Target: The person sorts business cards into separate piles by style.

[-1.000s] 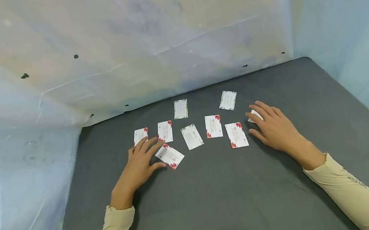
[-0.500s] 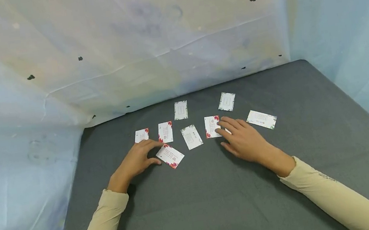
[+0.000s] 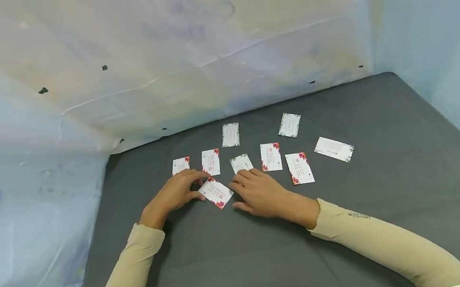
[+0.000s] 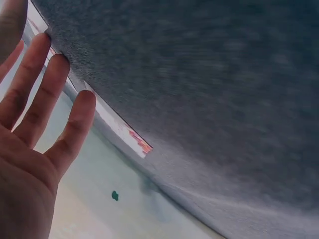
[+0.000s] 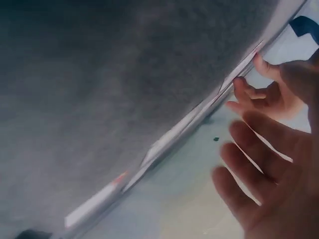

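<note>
A tilted business card with red flowers (image 3: 216, 194) lies on the dark grey cloth. My left hand (image 3: 174, 192) is at its left corner, the thumb and a fingertip on either side of that corner. In the left wrist view the left hand's fingers (image 4: 75, 124) are spread and fairly straight. My right hand (image 3: 262, 194) is just right of the same card, palm down, fingers loosely bent. It partly covers a green-leaf card (image 3: 241, 162). In the right wrist view the right hand's fingers (image 5: 249, 154) hold nothing.
Other red-flower cards (image 3: 211, 162) lie in a rough row, one (image 3: 181, 164) partly behind the left hand. Green-leaf cards stand farther back (image 3: 230, 135) and to the right (image 3: 334, 149). The table (image 3: 236, 267) meets a pale fabric wall (image 3: 206, 89) behind.
My right hand has swept left from the rightmost green-leaf card, past the red-flower cards, uncovering them. My left hand's fingers have drawn in slightly. The cards keep their places.
</note>
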The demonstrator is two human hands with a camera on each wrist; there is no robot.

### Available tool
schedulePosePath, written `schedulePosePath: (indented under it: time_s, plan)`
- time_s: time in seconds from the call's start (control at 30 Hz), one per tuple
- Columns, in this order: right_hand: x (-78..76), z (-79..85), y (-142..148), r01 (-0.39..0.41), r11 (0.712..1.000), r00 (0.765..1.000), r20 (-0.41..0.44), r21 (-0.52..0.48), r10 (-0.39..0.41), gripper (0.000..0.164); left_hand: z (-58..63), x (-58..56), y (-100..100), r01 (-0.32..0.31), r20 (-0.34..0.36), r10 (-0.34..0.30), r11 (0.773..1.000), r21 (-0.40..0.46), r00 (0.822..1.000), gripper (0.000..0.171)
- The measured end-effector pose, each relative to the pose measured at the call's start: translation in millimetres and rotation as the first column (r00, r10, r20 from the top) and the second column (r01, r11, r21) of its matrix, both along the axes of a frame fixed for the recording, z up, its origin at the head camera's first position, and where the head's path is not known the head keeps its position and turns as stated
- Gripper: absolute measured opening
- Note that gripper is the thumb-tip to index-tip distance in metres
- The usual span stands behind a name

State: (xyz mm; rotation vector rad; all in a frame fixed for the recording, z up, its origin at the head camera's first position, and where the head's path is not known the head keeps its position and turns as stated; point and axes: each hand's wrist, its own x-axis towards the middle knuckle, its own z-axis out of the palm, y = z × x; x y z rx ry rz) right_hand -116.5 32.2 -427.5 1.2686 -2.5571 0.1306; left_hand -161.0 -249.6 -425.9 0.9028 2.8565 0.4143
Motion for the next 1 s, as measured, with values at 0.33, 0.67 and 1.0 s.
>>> schedulePosePath:
  time_s: [0.33,0.67,1.0]
  plan:
    - [6.9,-11.7,-17.0,0.037,0.999,0.987,0.156,-0.008,-0.035,0.06,-4.0,-6.9,5.0,0.032,0.036,-0.028,0.995,-0.099,0.999,0.061]
    - [4.7,-11.3,-12.2,0.125,0.992,0.969,0.215,-0.004,-0.121,0.066,-3.7,-13.8,8.8,0.002,0.135,0.005,0.999,-0.05,0.991,0.058]
    - [-0.1,-10.9,-15.0,0.11,0.994,0.961,0.256,-0.01,-0.104,0.066,-5.1,-7.3,6.4,-0.075,0.107,0.071,0.997,0.027,0.992,0.057]
